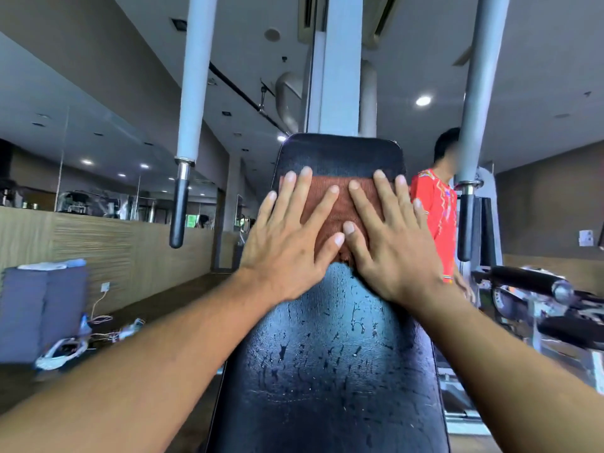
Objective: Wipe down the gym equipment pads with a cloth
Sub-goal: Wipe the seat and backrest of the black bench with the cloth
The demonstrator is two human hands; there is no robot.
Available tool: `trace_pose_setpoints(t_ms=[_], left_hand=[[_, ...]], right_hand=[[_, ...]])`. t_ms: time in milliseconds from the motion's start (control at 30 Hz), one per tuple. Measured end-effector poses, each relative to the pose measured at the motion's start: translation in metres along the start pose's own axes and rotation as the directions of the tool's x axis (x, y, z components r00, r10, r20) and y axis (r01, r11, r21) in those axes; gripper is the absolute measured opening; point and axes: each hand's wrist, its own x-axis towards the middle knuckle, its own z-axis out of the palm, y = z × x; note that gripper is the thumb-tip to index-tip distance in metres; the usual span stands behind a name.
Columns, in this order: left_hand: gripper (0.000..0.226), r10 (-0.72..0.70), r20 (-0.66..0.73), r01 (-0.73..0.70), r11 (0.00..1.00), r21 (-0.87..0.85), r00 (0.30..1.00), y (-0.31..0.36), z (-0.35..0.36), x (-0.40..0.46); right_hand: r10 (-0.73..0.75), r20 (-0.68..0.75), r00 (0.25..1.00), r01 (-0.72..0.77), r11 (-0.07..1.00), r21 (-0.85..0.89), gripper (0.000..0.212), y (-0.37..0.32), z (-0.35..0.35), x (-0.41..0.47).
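Wiping in progress — item: black pad (330, 354) of a gym machine, upright and sloping away from the camera, surface beaded with droplets over its lower and middle stretch.

Cloth (340, 204): rust-orange, folded flat, lying against the pad just below its top edge, centred between the pad's left and right edges.

Left hand (287, 243): fingers straight and spread, palm pressing the left half of the cloth, outer fingers running off onto bare pad. Not gripping anything.

Right hand (385, 240): fingers likewise straight, palm flat on the right half of the cloth; the two thumbs almost meet at the cloth's lower edge.

Surroundings: two grey hanging bars (192, 93) with dark grips on either side of the pad; a person in a red shirt (434, 217) standing beyond the pad's right edge; a blue mat (39, 308) on the floor to the left.

Step, as judged: the top band of the pad is under the cloth, while the wet area below appears not yet wiped.

Next move, as judged — even pressure from both palms, drawing the cloth down toward the near edge, keeping it flat so it does not bunch.
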Motion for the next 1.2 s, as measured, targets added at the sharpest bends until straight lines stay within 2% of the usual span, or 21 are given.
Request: trace_pose_setpoints(t_ms=[333, 533, 667, 800, 967, 1200], left_hand=[[0.070, 0.069, 0.077, -0.070, 0.998, 0.003, 0.995, 0.027, 0.012, -0.104], [0.071, 0.172, 0.123, -0.185, 0.977, 0.103, 0.977, -0.001, 0.002, -0.076], [0.068, 0.109, 0.133, -0.129, 0.980, 0.152, 0.985, -0.025, -0.006, -0.042], [0.069, 0.063, 0.150, -0.074, 0.995, 0.072, 0.987, -0.034, -0.007, -0.047], [0.071, 0.033, 0.131, -0.032, 0.999, -0.011, 0.991, -0.025, 0.005, -0.120], [0.073, -0.045, 0.170, 0.051, 0.998, -0.033, 0.984, 0.026, 0.026, -0.225]], right_hand=[[0.006, 0.044, 0.999, -0.004, 0.999, -0.046, 0.064, -0.022, 0.020, -0.115], [0.019, 0.064, 0.998, -0.015, 0.998, -0.061, 0.067, -0.030, 0.014, -0.089], [0.082, 0.056, 0.995, -0.080, 0.996, -0.026, 0.066, -0.043, 0.013, -0.046], [0.137, 0.037, 0.990, -0.137, 0.991, 0.005, 0.064, -0.062, 0.019, -0.043], [-0.005, 0.030, 1.000, 0.005, 1.000, -0.002, 0.064, -0.074, 0.030, -0.097], [-0.193, 0.149, 0.970, 0.202, 0.978, -0.049, 0.065, -0.067, 0.040, -0.191]])
